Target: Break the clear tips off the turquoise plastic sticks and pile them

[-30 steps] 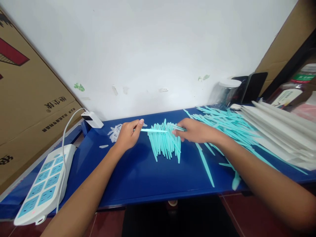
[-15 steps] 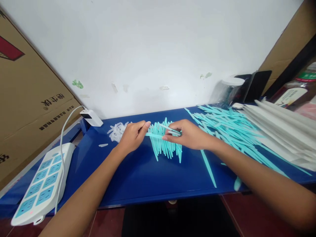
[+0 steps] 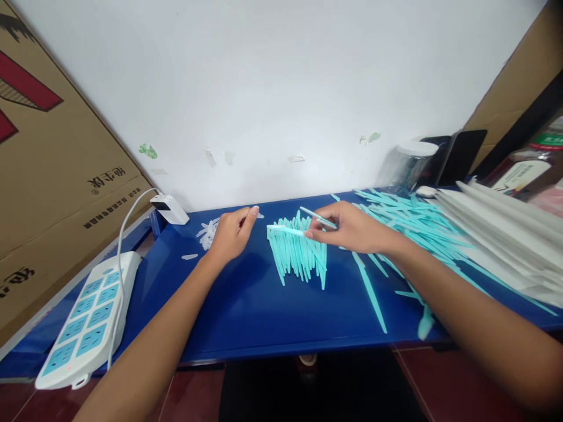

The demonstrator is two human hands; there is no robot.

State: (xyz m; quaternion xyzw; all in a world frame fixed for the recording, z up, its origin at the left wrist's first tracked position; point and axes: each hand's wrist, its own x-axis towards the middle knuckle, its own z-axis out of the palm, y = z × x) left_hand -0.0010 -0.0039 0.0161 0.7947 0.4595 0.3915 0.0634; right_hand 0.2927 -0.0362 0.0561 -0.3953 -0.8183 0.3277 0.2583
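My right hand (image 3: 347,225) pinches a slim turquoise eyebrow razor (image 3: 290,231), its pale end pointing left. One or two more thin sticks (image 3: 319,218) of the same kind jut out between its fingers. Below lies a row of turquoise razors (image 3: 292,258), side by side on the blue table. My left hand (image 3: 233,231) is closed, thumb up, left of the razor and apart from it; whatever its curled fingers hold is hidden. Partly behind that hand sits a small heap of translucent plastic caps (image 3: 206,233), with a single loose cap (image 3: 189,257) nearby.
A large loose pile of turquoise razors (image 3: 409,225) spreads at the right, beside stacked white sheets (image 3: 505,234). A lidded clear jar (image 3: 411,167) stands at the back. On the left are a power strip (image 3: 85,319), a white charger (image 3: 169,209) and a cardboard box (image 3: 65,146).
My left hand has come away from the razor's left end and moved slightly up. My right hand has shifted a little right, still holding the razor. The whole view has shifted slightly.
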